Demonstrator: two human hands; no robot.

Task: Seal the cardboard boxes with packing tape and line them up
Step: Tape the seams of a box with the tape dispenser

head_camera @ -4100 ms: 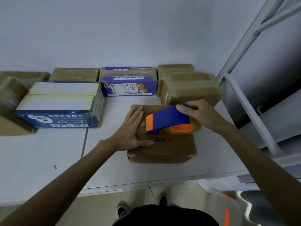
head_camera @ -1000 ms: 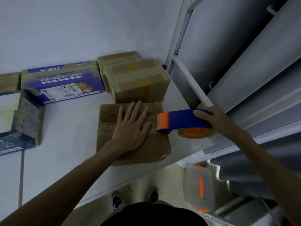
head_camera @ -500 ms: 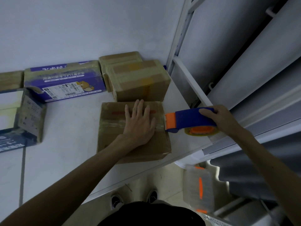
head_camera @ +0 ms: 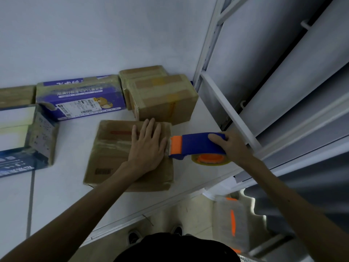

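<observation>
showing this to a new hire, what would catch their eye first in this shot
The blue and orange tape dispenser, gripped by the right hand at the right edge of the cardboard box near the table's front. The left hand lies flat on that box. Behind, a purple printed box stands in a row along the wall.

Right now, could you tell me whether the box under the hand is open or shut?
Shut: the top of the cardboard box lies flat under the left hand, with clear tape across it.
</observation>
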